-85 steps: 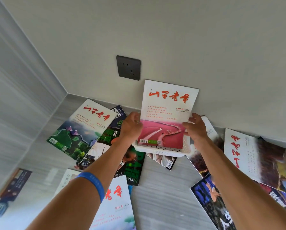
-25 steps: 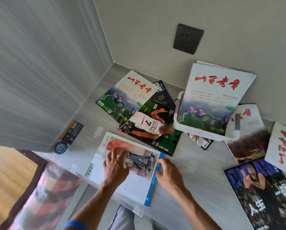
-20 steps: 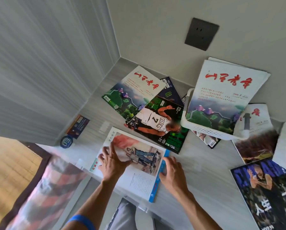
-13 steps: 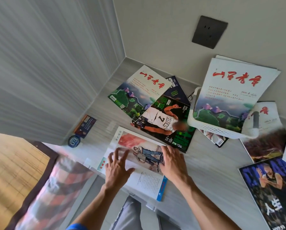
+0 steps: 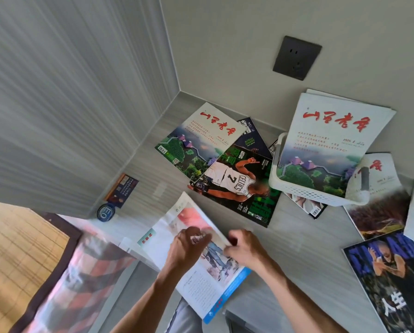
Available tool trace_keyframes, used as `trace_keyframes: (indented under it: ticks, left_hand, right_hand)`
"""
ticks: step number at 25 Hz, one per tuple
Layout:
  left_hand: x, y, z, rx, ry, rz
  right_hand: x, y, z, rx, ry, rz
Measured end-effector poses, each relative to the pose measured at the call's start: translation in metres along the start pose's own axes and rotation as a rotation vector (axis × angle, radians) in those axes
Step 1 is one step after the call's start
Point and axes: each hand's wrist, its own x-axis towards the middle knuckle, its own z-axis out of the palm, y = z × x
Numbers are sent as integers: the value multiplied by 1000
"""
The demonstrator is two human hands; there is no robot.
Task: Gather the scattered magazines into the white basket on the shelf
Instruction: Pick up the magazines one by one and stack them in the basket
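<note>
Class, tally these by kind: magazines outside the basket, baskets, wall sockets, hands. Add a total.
Magazines outside the basket: 8, including the open magazine
White basket: 1
Wall socket: 1
Hands: 2, left hand and right hand
Total: 12

Your left hand and right hand blur in motion over the open magazine, smearing its picture. The white basket hides most of a magazine beneath it, only a barcoded corner showing. The dark-cover magazine runs off the right and bottom edges. Print on the small card by the wall is too small to read.
</note>
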Motion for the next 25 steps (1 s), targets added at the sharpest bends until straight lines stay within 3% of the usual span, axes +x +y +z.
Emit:
trace_keyframes:
  ticks: [3,7,10,11,13,17,20,23,25]
  left_hand:
    - [-10,56,-11,-445,50,-105]
    - [-44,109,-43,-401,125,213]
    - [-53,143,-76,-614,-182,500]
    - [-49,156,-81,-617,-296,582]
    - [-31,192,-79,-561,-358,666]
    - [26,265,-46,-547,-131,640]
    - [75,309,-9,-371,17,587]
    - [116,325,34,-162,76,488]
    - [132,321,57,-151,65,440]
  right_hand:
    - [-34,-21,-6,124,135,-298]
    - [-65,-20,-57,513,-26,-291]
    - [-61,-5,-121,794,272,-236]
    - [-58,2,-143,847,299,-241]
    - [-51,17,-183,1003,272,-263]
    - [-48,55,-256,1036,595,-153]
    - [-36,78,-292,937,836,-61]
    - [-10,98,-301,854,906,41]
    - [4,116,-297,825,895,113]
